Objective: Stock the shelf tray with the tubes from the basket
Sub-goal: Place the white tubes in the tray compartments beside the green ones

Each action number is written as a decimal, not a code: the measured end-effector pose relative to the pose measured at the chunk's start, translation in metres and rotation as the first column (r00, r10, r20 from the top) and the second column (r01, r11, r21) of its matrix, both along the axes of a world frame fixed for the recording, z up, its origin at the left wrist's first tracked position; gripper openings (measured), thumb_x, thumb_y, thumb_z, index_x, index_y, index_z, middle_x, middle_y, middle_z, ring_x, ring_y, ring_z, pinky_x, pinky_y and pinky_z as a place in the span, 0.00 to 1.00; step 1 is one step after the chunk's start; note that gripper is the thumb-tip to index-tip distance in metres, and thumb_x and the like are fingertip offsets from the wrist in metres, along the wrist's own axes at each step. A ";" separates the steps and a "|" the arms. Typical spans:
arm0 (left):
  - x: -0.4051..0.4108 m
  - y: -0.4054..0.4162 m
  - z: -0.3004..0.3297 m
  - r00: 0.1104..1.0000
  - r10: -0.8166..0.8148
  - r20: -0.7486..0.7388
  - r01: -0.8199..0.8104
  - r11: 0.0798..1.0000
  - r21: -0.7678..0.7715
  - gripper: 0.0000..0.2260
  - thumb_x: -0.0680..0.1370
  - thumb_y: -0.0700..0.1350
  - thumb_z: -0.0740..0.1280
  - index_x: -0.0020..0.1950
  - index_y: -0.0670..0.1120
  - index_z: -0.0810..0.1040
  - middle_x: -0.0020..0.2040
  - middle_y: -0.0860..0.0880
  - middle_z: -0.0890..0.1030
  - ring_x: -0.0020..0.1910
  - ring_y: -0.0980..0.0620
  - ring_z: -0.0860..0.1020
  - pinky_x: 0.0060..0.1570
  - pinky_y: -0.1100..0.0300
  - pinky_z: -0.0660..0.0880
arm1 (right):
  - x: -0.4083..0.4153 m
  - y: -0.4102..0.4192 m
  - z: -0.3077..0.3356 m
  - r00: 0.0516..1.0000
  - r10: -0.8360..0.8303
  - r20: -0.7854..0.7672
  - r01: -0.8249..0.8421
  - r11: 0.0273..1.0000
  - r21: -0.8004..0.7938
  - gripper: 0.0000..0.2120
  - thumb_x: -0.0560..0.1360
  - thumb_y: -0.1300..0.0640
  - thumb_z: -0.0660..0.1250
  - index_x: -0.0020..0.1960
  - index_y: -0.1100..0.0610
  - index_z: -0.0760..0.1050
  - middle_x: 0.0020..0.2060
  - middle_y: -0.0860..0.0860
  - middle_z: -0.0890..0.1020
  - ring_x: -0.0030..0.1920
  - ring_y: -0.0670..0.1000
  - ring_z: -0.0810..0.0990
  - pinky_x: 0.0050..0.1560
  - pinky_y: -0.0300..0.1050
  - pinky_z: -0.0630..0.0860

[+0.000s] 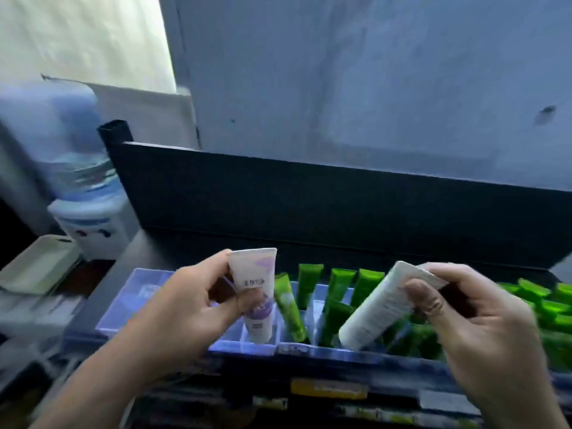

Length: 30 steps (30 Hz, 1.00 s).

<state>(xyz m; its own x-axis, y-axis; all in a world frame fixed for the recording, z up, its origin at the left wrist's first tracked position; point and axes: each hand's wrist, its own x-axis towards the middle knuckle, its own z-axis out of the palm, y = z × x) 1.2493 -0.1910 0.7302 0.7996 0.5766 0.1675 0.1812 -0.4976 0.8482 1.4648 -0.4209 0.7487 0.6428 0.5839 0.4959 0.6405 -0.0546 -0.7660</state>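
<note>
My left hand point(188, 308) grips a white tube with a purple print point(258, 292), held upright with its cap down in a slot of the clear shelf tray point(123, 308). My right hand point(473, 329) holds a second white tube point(374, 311), tilted with its cap end low over the tray's front edge. Several green tubes point(309, 283) stand in the tray's slots between and behind the two white tubes. The basket is not in view.
More green tubes point(544, 305) fill the tray at the right. A dark back panel point(309, 205) rises behind the shelf. A water dispenser point(83, 193) and a pale tray point(37, 264) stand at the left. Shelf price labels point(328, 390) run below.
</note>
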 end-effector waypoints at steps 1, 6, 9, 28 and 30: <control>-0.016 0.018 0.001 0.999 0.051 0.012 -0.051 0.999 0.001 0.12 0.76 0.57 0.74 0.56 0.56 0.79 0.47 0.51 0.85 0.47 0.48 0.84 0.51 0.44 0.79 | -0.008 0.026 0.003 0.999 0.035 0.000 -0.035 0.999 -0.012 0.02 0.76 0.47 0.74 0.47 0.40 0.82 0.37 0.47 0.85 0.33 0.52 0.81 0.34 0.46 0.77; -0.076 0.096 0.001 0.986 0.161 -0.044 -0.160 0.987 0.024 0.12 0.76 0.52 0.76 0.57 0.50 0.82 0.47 0.47 0.86 0.49 0.44 0.84 0.55 0.39 0.77 | -0.050 0.129 0.007 0.979 0.203 -0.001 -0.203 0.976 -0.084 0.03 0.75 0.48 0.73 0.48 0.46 0.84 0.35 0.49 0.84 0.31 0.54 0.79 0.32 0.51 0.76; -0.096 0.135 -0.008 0.970 0.222 -0.095 -0.218 0.975 0.050 0.12 0.75 0.53 0.77 0.55 0.51 0.83 0.45 0.50 0.86 0.49 0.47 0.84 0.55 0.43 0.77 | -0.069 0.179 -0.009 0.963 0.268 -0.003 -0.265 0.949 -0.171 0.01 0.78 0.51 0.73 0.48 0.47 0.83 0.35 0.47 0.83 0.31 0.51 0.78 0.33 0.51 0.77; -0.115 0.220 -0.096 0.918 0.313 -0.246 -0.312 0.949 0.043 0.07 0.72 0.48 0.78 0.43 0.59 0.82 0.40 0.57 0.83 0.42 0.58 0.81 0.44 0.52 0.79 | -0.132 0.324 -0.107 0.962 0.269 0.053 -0.199 0.819 -0.539 0.07 0.81 0.45 0.70 0.50 0.47 0.82 0.34 0.41 0.81 0.33 0.45 0.75 0.35 0.43 0.72; -0.115 0.221 -0.103 0.922 0.294 -0.252 -0.297 0.954 0.026 0.08 0.72 0.49 0.79 0.44 0.60 0.82 0.40 0.58 0.83 0.42 0.58 0.80 0.44 0.54 0.78 | -0.132 0.321 -0.114 0.967 0.253 0.023 -0.199 0.813 -0.547 0.06 0.81 0.45 0.69 0.51 0.46 0.82 0.36 0.42 0.82 0.33 0.46 0.75 0.35 0.44 0.73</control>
